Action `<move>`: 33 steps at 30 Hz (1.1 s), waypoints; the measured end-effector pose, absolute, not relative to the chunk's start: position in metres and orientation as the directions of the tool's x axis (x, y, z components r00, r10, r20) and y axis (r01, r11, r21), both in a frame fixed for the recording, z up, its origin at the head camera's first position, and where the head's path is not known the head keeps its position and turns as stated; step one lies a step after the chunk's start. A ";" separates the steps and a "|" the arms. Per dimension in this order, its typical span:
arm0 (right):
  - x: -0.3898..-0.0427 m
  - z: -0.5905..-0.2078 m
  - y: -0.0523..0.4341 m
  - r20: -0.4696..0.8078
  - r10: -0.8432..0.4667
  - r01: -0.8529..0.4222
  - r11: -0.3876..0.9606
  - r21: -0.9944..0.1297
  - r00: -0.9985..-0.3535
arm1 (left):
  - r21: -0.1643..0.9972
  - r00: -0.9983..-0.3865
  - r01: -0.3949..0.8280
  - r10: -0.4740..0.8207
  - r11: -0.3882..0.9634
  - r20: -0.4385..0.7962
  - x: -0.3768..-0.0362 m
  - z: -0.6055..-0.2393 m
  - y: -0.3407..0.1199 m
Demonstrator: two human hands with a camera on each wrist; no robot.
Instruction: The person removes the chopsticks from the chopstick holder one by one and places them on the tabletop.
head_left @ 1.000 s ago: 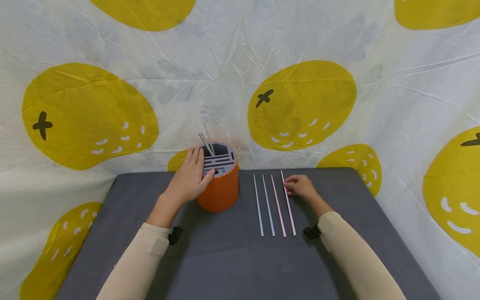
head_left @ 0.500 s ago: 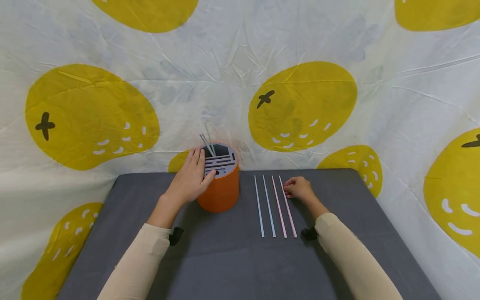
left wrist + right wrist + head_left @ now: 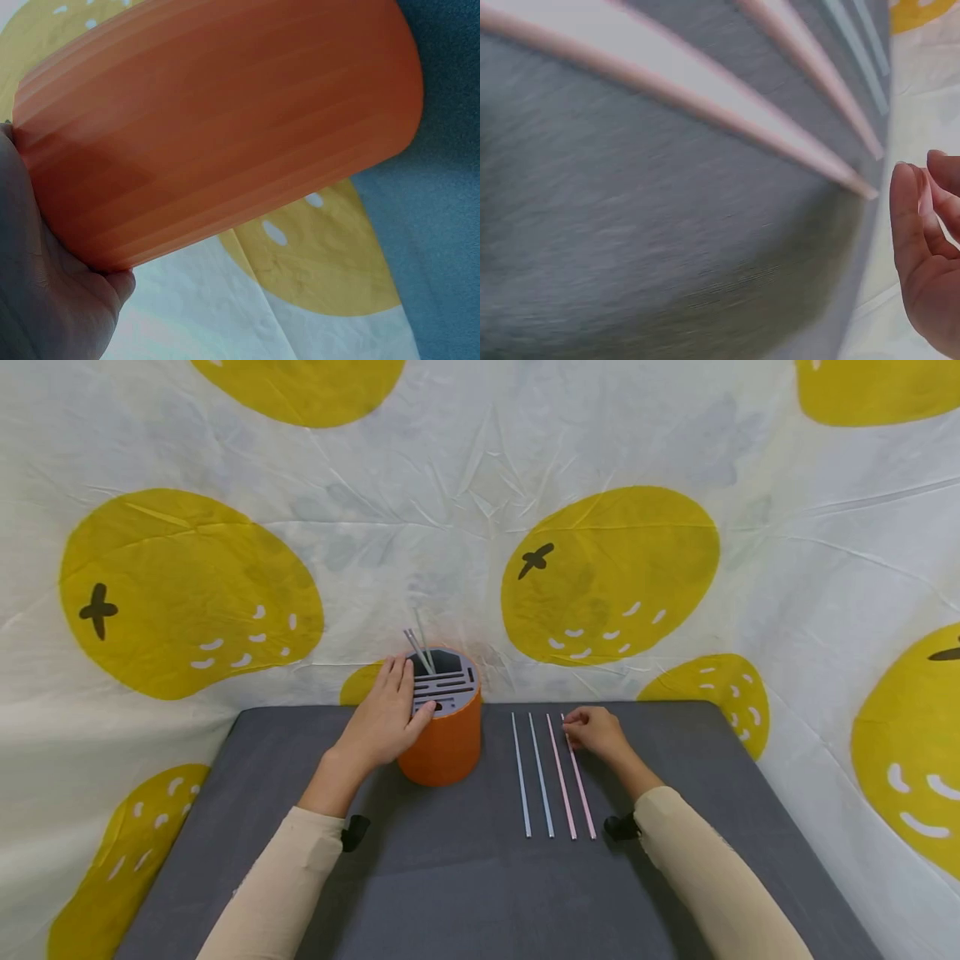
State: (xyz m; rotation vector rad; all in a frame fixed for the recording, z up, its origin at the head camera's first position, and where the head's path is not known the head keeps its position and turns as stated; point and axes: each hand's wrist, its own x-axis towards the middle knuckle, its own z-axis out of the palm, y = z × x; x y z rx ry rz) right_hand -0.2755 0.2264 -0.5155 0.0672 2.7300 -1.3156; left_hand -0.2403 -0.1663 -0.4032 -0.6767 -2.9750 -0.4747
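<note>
The outer pink stick (image 3: 580, 785) lies on the gray table (image 3: 465, 902), last in a row of four. The right hand (image 3: 600, 733) is by its far end, with bent fingertips close together; the right wrist view shows a small gap from the stick. Next to it are the other pink stick (image 3: 562, 778) and two blue sticks (image 3: 542, 777). The left hand (image 3: 381, 720) rests on the orange holder (image 3: 442, 756), fingers straight, thumb apart. Thin gray sticks (image 3: 417, 648) poke out of its top.

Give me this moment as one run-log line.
left hand: rests on orange holder | right hand: at far end of rightmost pink stick, not gripping | blue sticks: on gray table
</note>
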 end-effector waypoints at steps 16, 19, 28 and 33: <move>-0.292 -0.427 0.163 0.088 -0.174 -0.167 0.516 -0.840 -0.981 | 0.292 -0.904 0.428 0.412 0.855 0.118 -0.240 -0.404 -0.166; -0.296 -0.415 0.150 0.124 -0.201 -0.208 0.480 -0.852 -0.972 | 0.289 -0.903 0.430 0.414 0.855 0.119 -0.241 -0.404 -0.167; -0.304 -0.384 0.103 0.232 -0.278 -0.337 0.433 -0.836 -0.932 | 0.279 -0.903 0.429 0.409 0.859 0.130 -0.241 -0.404 -0.166; -0.305 -0.373 0.080 0.277 -0.329 -0.409 0.456 -0.790 -0.903 | 0.279 -0.904 0.427 0.406 0.860 0.132 -0.241 -0.404 -0.166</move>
